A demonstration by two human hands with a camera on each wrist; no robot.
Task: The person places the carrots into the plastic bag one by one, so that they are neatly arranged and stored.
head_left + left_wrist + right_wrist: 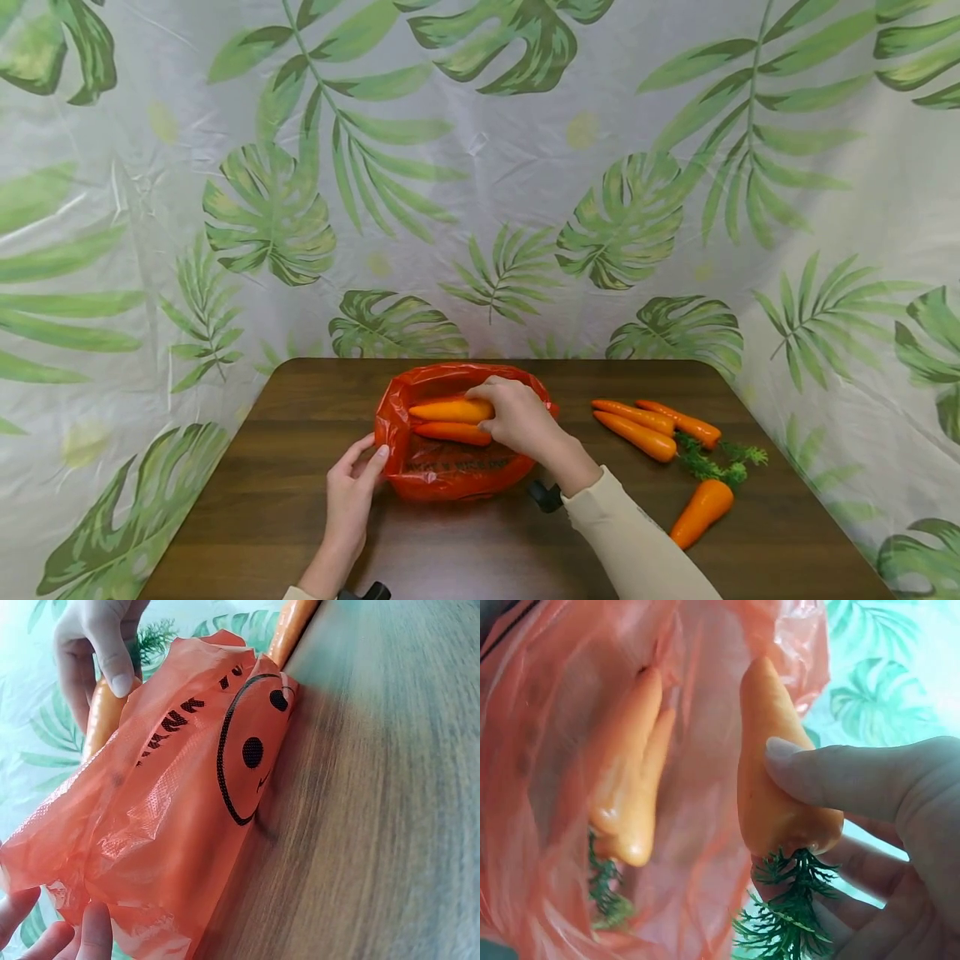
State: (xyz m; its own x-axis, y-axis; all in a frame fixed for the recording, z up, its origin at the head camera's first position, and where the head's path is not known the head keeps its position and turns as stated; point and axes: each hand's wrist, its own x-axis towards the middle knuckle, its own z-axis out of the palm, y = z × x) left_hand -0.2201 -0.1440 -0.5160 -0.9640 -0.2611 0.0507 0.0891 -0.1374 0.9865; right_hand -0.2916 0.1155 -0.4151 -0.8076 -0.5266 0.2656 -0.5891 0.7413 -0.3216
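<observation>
A red plastic bag (465, 483) with black print lies on the table, its mouth spread wide. At its left edge my left hand (352, 479) pinches the rim between thumb and fingers; the left wrist view shows fingertips (96, 930) against the plastic. My right hand (517, 417) reaches over the bag's mouth and grips an orange carrot (776, 761) by its thick end, thumb on top. That carrot's green leafy top (795, 900) hangs below the fingers, and its tip points left in the head view. Inside the bag lie other carrots (630, 772), side by side.
To the right of the bag, three carrots (637, 435) lie close together on the dark wooden table (300, 508). Nearer me is another carrot (702, 510), with green tops (720, 462) between. Behind the table hangs a leaf-patterned sheet (495, 167).
</observation>
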